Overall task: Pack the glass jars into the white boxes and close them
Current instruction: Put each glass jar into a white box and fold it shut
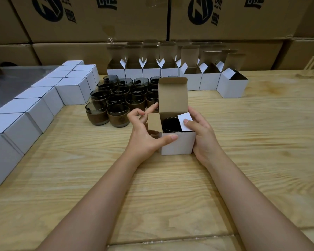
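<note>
Closed white boxes (pixel 25 113) stand in two rows along the left edge of the worktop (pixel 243 142), probably stacked aside as finished units. Just right of them, toward the back edge, unpacked glass jars (pixel 116 98) are grouped tightly together. Each is smoked dark glass with a brown sleeve around the lower half.

At the centre of the worktop, the left hand (pixel 145 134) holds the white box (pixel 178 144). The thumb lies across the front wall and the fingers curl behind the left side flap (pixel 154 122), which steadies the box while it is closed. The box stands upright on the worktop. Its lid flap (pixel 172 96) is raised, showing a brown inner face. A jar (pixel 170 125) sits inside, visible only as a dark, glossy rim and body.

The right hand (pixel 201 134) grips the right wall. Its thumb presses the right side flap (pixel 184 121) inward over the jar, so the current step appears to be folding the side flaps before the lid goes down.

Along the back edge to the right, open boxes (pixel 207 80) wait in a row with lids up, ready for loading.
</note>
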Motion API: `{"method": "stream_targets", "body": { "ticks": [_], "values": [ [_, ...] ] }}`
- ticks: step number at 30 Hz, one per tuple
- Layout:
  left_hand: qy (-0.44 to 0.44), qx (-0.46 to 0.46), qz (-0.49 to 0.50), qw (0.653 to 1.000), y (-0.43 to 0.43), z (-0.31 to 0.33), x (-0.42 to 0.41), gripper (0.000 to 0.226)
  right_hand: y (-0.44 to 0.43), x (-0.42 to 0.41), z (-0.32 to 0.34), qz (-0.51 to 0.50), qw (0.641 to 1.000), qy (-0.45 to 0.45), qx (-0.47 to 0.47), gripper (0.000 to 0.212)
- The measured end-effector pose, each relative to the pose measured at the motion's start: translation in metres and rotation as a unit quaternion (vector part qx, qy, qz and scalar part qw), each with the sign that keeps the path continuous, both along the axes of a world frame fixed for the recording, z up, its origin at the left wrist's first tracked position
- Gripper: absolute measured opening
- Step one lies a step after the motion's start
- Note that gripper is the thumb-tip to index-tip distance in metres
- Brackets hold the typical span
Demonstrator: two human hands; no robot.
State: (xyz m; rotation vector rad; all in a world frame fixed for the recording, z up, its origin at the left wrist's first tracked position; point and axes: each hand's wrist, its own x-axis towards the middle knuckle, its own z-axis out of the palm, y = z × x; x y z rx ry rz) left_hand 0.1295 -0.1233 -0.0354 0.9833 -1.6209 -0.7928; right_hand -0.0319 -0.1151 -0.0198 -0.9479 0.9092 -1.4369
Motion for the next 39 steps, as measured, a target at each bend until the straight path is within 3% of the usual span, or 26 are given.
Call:
{"method": "stream_targets", "body": {
  "ticks": [4, 11, 18, 25, 29, 31, 35, 39],
  "values": [
    [-0.012, 0.007, -0.010, 1.000, 0.001, 0.001, 0.000, 0.070, -0.002, 0.000, -0.002, -0.003, 1.000, 0.000, 0.011, 0.046],
    [-0.027, -0.057, -0.008, 0.998, 0.003, -0.003, -0.002, 0.092, -0.004, 0.002, -0.004, -0.009, 1.000, 0.000, 0.009, 0.046],
    [-0.084, -0.079, -0.034, 0.993, 0.003, -0.002, -0.002, 0.039, -0.002, 0.003, -0.002, 0.002, 1.000, -0.006, -0.017, 0.043],
    [-0.080, -0.084, -0.020, 0.993, 0.004, -0.004, -0.003, 0.044, -0.004, 0.000, -0.004, 0.023, 0.997, -0.012, -0.077, 0.049],
    [-0.045, -0.056, -0.011, 0.997, 0.004, -0.003, -0.004, 0.046, -0.007, -0.002, -0.007, 0.018, 0.995, -0.018, -0.098, 0.033],
    [-0.036, -0.051, -0.014, 0.998, 0.004, -0.003, -0.004, 0.046, -0.006, -0.005, -0.009, 0.027, 0.993, 0.004, -0.118, 0.023],
    [-0.019, -0.044, -0.015, 0.999, 0.002, -0.003, -0.004, 0.048, -0.001, -0.012, -0.009, 0.052, 0.981, 0.102, -0.158, 0.035],
    [-0.009, -0.040, -0.019, 0.999, 0.002, -0.002, -0.005, 0.050, 0.002, -0.011, -0.006, 0.074, 0.979, 0.114, -0.152, 0.036]
  ]
}}
